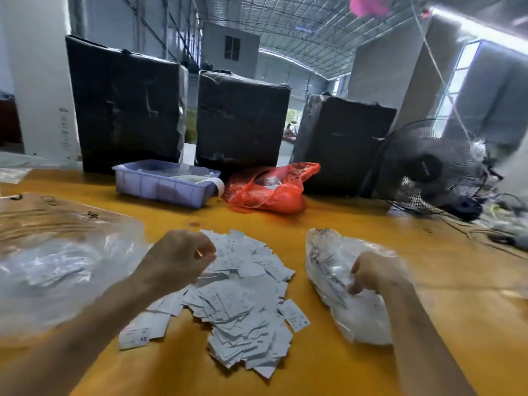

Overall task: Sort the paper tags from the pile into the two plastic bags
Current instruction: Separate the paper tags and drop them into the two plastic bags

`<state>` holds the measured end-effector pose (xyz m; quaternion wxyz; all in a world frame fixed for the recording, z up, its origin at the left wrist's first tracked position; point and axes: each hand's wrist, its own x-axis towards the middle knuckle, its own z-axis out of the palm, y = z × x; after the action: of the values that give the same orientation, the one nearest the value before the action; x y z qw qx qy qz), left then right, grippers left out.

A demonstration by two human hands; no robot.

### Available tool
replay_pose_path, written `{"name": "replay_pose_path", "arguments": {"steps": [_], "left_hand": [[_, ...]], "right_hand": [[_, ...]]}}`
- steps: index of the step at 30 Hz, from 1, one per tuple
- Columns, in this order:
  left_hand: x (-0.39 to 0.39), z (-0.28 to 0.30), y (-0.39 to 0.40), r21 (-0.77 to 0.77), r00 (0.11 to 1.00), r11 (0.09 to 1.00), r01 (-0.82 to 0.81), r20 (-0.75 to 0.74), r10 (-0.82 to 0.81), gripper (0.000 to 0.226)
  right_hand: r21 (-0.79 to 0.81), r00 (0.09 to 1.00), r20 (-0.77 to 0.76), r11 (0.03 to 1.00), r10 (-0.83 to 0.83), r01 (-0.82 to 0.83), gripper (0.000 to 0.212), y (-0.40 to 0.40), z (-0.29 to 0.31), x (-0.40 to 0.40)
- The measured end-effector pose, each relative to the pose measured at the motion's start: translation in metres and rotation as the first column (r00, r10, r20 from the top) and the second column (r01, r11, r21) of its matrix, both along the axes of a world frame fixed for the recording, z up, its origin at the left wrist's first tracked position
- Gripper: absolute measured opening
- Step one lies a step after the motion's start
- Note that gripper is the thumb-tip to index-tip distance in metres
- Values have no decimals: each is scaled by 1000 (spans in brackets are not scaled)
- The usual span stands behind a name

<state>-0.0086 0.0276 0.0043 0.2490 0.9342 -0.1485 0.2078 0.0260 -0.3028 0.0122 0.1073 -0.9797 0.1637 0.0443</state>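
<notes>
tags heaped between two bags

the pile of paper tags (237, 298) lies mid-bench on the yellow bench (343, 218). the left hand (177, 258) hangs over the pile's 10 o'clock edge, fingers curled in (whether they pinch a tag i cannot tell). at 3 o'clock, the right hand (374, 274) grips the right plastic bag (337, 281), fingers curled on its film. the left plastic bag (57, 261) lies at 9 o'clock, tags inside.

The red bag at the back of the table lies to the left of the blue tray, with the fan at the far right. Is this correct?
Not quite. In the head view the red bag lies to the right of the blue tray, not the left. It sits between the tray and the fan, which is at the far right as you say.
</notes>
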Motion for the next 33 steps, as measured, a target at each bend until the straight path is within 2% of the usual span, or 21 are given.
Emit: {"name": "replay_pose_path", "arguments": {"steps": [2,5,11,12,13,14,15,17,18,19,21,23,28,33], "left_hand": [[0,-18,-17,24,995,996,83,-61,-82,11],[3,-36,-23,-9,988,994,113,-107,-114,8],[5,-39,-20,-177,985,982,70,-141,-96,6],[5,-39,-21,-194,986,979,69,-134,-96,6],[5,-38,-22,-222,987,973,69,-126,-99,7],[5,-37,-24,-271,986,960,69,-127,-107,8],[4,-35,-26,-349,981,934,71,-143,-129,11],[0,-29,-32,-587,945,807,68,-221,-240,26],[-2,-25,-34,-704,911,709,40,-266,-316,39],[-3,-22,-36,-792,868,610,-2,-305,-393,52],[-4,-16,-37,-885,778,455,-98,-353,-520,69],[-5,-12,-35,-914,723,375,-156,-364,-587,72],[-6,-15,-28,-939,713,303,-164,-325,-621,40],[1,-14,-24,-944,672,26,-330,-254,-695,48]], "right_hand": [[-7,998,62,1000,11,-11,42,-2,-5,5],[14,991,134,1000,1,-3,27,-7,-10,11],[291,969,244,956,-35,-39,16,-9,8,10],[387,958,284,919,-34,-82,13,-4,16,7],[526,945,324,838,-41,-144,11,4,25,2],[680,937,347,700,-43,-219,11,15,33,-3],[806,936,352,515,-19,-292,12,28,41,-8],[914,929,353,169,115,-368,14,54,48,-16],[929,917,351,51,193,-366,15,68,47,-18],[937,903,342,-16,261,-350,17,82,43,-19],[948,886,305,-22,350,-318,21,105,31,-18],[959,893,260,7,367,-283,27,120,17,-15],[981,910,192,-37,367,-192,23,137,-5,-12],[982,911,174,-132,374,-133,22,145,-13,-12]]}}
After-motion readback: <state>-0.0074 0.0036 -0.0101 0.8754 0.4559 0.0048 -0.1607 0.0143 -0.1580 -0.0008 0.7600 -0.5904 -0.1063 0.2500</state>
